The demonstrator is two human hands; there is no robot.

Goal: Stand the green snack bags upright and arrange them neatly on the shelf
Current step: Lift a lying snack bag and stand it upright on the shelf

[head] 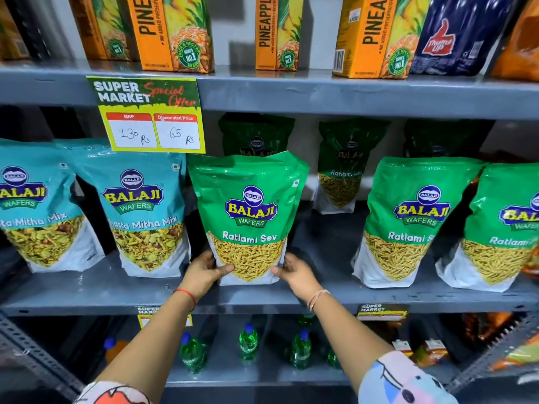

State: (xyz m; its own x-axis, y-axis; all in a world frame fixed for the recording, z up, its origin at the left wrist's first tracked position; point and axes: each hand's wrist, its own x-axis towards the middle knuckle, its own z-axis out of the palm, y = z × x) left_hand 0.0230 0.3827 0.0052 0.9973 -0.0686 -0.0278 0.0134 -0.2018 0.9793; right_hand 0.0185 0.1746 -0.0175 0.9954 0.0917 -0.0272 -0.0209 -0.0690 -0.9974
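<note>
A green Ratlami Sev bag point(250, 217) stands upright near the front of the grey middle shelf point(87, 290). My left hand point(204, 272) grips its lower left corner, thumb across the front. My right hand point(294, 272) holds its lower right corner the same way. Two more green bags point(414, 220) point(507, 225) stand upright to the right at the shelf front. Further back, three darker green bags point(256, 135) point(341, 164) point(437, 138) stand in shadow, partly hidden.
Two teal Khatta Mitha Mix bags point(140, 211) point(32, 205) stand left of the held bag. A yellow price sign point(148, 115) hangs from the upper shelf, which carries pineapple juice cartons point(175, 33). Green bottles point(248, 342) stand on the shelf below.
</note>
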